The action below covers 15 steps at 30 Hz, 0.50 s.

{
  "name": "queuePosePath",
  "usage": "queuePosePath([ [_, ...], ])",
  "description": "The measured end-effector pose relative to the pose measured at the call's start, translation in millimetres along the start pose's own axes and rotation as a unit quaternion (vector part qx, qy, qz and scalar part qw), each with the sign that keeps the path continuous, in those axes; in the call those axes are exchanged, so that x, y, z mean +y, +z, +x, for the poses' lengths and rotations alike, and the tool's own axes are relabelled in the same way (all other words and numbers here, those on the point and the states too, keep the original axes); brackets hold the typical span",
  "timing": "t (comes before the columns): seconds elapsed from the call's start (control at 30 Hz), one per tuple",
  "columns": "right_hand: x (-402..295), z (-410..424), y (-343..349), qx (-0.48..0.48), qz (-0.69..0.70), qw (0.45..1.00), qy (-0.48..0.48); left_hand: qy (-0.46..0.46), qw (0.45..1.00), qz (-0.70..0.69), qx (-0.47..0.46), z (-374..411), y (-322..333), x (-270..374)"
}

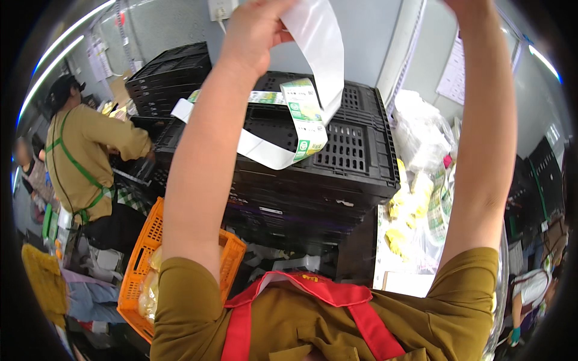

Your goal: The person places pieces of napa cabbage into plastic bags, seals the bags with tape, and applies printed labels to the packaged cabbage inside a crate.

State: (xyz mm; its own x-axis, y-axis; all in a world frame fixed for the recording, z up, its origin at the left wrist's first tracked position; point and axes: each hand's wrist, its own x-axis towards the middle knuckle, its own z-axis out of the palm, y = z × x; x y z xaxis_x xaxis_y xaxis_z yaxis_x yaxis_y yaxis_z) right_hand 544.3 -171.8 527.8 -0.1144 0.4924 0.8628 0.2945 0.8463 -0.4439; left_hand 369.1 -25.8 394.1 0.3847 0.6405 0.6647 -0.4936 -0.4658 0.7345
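Near the top edge, my left hand is raised, its fingers closed on a long strip of printed labels. The strip's white backing hangs from the hand in a curve. Lower down it twists to its green and white printed side and loops over a stack of black plastic crates. My right hand is raised at the top right, mostly cut off by the picture's edge, so its fingers and anything in them are hidden.
An orange plastic crate with bagged items stands low left. At the right are clear plastic bags, yellow bundles and a coil of labels. A co-worker bends over crates at the left; more people are at both sides.
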Motion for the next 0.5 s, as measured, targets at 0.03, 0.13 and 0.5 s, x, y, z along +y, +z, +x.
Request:
queuePosePath([
  [0.03, 23.9, -9.3, -9.2, -0.058, 0.029, 0.993, 0.102, 0.017, 0.997, -0.073, 0.020, 6.0, -23.4, 6.7],
  [0.13, 92.1, -71.1, 17.1, -0.206, -0.048, 0.962, 0.173, -0.011, 0.981, -0.189, 0.045, -1.0, -42.0, 34.1],
  [0.5, 90.4, -101.0, 111.3, -0.223, 0.074, 0.943, 0.238, -0.084, 0.889, 0.331, 0.304, -67.9, -156.8, 101.7],
])
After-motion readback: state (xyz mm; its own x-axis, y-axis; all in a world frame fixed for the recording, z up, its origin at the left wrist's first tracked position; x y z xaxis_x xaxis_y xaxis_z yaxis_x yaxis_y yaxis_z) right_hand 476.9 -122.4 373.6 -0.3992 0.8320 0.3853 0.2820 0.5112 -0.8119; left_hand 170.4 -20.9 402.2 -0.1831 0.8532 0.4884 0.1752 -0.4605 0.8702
